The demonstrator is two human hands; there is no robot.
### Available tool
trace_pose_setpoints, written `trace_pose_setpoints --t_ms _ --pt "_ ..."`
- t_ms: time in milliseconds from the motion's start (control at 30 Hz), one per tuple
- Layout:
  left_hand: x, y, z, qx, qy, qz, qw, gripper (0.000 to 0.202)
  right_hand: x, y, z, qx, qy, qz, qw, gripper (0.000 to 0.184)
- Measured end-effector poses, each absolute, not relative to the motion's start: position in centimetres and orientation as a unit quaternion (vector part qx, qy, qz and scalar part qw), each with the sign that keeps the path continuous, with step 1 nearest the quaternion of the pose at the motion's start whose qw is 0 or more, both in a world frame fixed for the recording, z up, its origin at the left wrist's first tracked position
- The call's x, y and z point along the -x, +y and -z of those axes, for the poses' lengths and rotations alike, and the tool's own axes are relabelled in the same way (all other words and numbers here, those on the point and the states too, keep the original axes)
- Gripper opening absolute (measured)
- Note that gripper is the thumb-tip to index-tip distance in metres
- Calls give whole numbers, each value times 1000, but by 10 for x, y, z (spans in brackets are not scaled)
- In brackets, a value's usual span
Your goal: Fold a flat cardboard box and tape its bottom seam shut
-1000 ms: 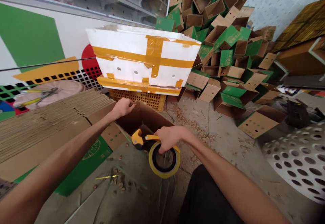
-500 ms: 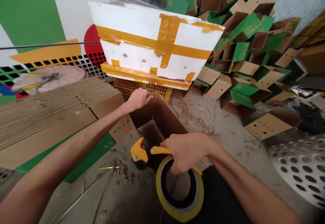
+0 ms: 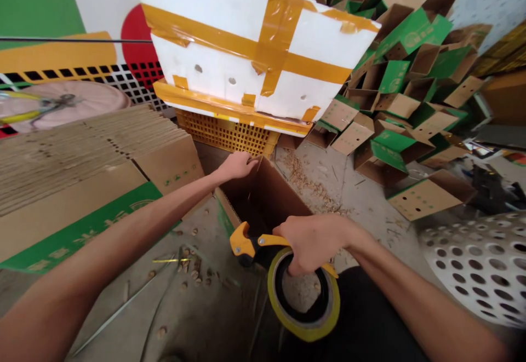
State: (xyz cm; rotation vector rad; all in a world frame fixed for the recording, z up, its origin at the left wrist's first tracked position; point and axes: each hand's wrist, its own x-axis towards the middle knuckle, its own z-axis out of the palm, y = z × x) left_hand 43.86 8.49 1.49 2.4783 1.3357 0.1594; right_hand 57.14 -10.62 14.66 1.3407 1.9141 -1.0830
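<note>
Grip of right hand (image 3: 312,244) clamped on orange-&-yellow tape gun (image 3: 242,244) w/ yellow tape roll (image 3: 306,332), just in front of open brown cardboard box (image 3: 279,192); grip of left hand (image 3: 237,166) curled over box rim. Behind box: yellow plastic crate (image 3: 226,137) under orange-taped white foam box (image 3: 213,39).

white carton print (image 3: 78,235) (blurred) cannot be read

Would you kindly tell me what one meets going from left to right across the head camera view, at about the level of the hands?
Stack of flattened cardboard boxes → left hand → open cardboard box → right hand → white perforated panel
</note>
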Motion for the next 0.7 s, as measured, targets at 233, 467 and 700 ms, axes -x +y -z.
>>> trace_pose_setpoints --t_ms 233,467,700 --pt "-446 89 -17 -854 483 -18 193 51 -621 -144 -133 -665 670 332 1 26" --pt "-447 90 -10 -841 491 -48 222 48 -645 -177 -131 -815 534 189 -122 43" --pt "-447 95 -3 -837 486 -67 244 48 -632 -187 -135 -832 514 167 -129 52"
